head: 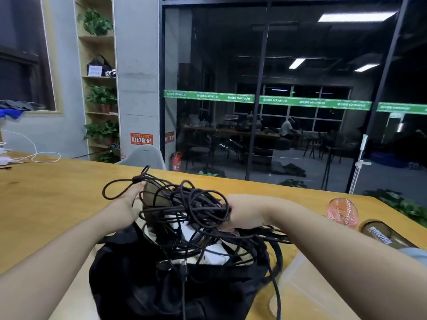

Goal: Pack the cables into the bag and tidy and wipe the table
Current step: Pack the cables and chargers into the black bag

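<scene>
A big tangle of black cables (184, 211) sits over the open mouth of a black bag (143, 280) on the wooden table (50, 199). My right hand (242, 215) grips a bunch of the cables at the tangle's right side. My left hand (135, 192) reaches along the left of the tangle, fingers stretched out beside a loop, touching the bag's far edge; its fingertips are hidden by the cables. White items (215, 252) show inside the bag under the cables. More cable strands trail off to the right and down the front.
A pink ribbed glass (343, 212) and a dark bottle (383, 235) lying flat are at the right. A clear plastic bag (307, 287) lies near my right forearm. White cable and chargers (34, 155) sit at the far left. A grey chair (145, 157) stands behind the table.
</scene>
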The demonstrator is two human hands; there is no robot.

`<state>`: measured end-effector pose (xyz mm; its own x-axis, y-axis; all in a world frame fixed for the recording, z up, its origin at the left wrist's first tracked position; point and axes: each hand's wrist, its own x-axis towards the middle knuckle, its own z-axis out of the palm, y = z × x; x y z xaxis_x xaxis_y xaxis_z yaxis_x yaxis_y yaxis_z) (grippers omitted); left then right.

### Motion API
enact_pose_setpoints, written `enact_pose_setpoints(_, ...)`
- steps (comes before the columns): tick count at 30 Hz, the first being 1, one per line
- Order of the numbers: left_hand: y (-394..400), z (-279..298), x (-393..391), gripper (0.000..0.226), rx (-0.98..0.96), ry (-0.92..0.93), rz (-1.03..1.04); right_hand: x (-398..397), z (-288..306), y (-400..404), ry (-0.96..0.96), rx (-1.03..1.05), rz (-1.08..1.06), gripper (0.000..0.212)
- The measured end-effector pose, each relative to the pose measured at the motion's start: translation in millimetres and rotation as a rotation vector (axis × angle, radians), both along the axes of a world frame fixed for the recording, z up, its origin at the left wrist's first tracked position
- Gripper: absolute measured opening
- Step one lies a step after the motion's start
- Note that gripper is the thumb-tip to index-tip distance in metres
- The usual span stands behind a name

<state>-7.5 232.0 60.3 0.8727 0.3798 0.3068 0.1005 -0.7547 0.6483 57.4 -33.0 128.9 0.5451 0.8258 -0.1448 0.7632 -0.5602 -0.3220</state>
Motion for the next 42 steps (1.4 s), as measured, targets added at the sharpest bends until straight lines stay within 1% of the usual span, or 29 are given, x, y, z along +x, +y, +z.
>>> enact_pose_setpoints(2, 2, 8, 0, 0.06, 0.024, 0.037, 0.011, 3, -4, 5, -0.036, -0.06, -0.026, 0.009)
enact_pose_setpoints(5, 10, 19, 0, 0.07, 0.036, 0.065, 0.005, 10, -8, 13, -0.089, -0.136, -0.066, 0.021)
enact_pose_setpoints(7, 13, 24, -2, 0.069, 0.048, 0.067, 0.005, 16, -11, 18, -0.134, -0.202, -0.097, 0.021)
enact_pose_setpoints(10, 13, 31, -11, 0.062, 0.037, 0.008, 0.022, 23, -17, 21, -0.231, -0.322, -0.14, 0.024)
enact_pose_setpoints(13, 15, 33, -20, 0.059, 0.08, -0.064, 0.024, 32, -24, 20, -0.326, -0.436, -0.186, 0.013)
enact_pose_setpoints(16, 16, 35, -26, 0.062, 0.066, -0.07, 0.096, 39, -25, 14, -0.402, -0.5, -0.223, 0.022)
enact_pose_setpoints(18, 12, 33, -27, 0.063, 0.068, -0.069, 0.097, 42, -25, 12, -0.443, -0.521, -0.209, 0.026)
enact_pose_setpoints(24, 20, 23, -12, 0.061, 0.022, -0.089, 0.064, 34, -26, 15, -0.62, -0.484, -0.058, 0.019)
enact_pose_setpoints(25, 20, 20, -10, 0.062, 0.024, -0.095, 0.046, 31, -24, 16, -0.613, -0.454, -0.033, 0.019)
enact_pose_setpoints(27, 16, 18, -6, 0.06, 0.025, -0.128, 0.015, 24, -21, 21, -0.574, -0.383, 0.013, 0.028)
enact_pose_setpoints(29, 13, 16, -5, 0.054, 0.013, -0.161, -0.003, 20, -18, 29, -0.589, -0.328, 0.054, 0.036)
enact_pose_setpoints(34, 3, 19, -4, 0.036, 0.028, -0.259, -0.053, 14, -18, 58, -0.722, -0.233, 0.126, 0.025)
enact_pose_setpoints(36, -3, 23, -7, 0.034, 0.051, -0.308, -0.029, 11, -23, 68, -0.784, -0.252, 0.159, 0.032)
enact_pose_setpoints(39, -7, 24, -12, 0.034, 0.075, -0.345, -0.048, 15, -31, 80, -0.85, -0.301, 0.123, 0.045)
enact_pose_setpoints(42, -14, 23, -19, 0.038, 0.111, -0.357, -0.128, 25, -36, 90, -0.849, -0.323, 0.016, 0.046)
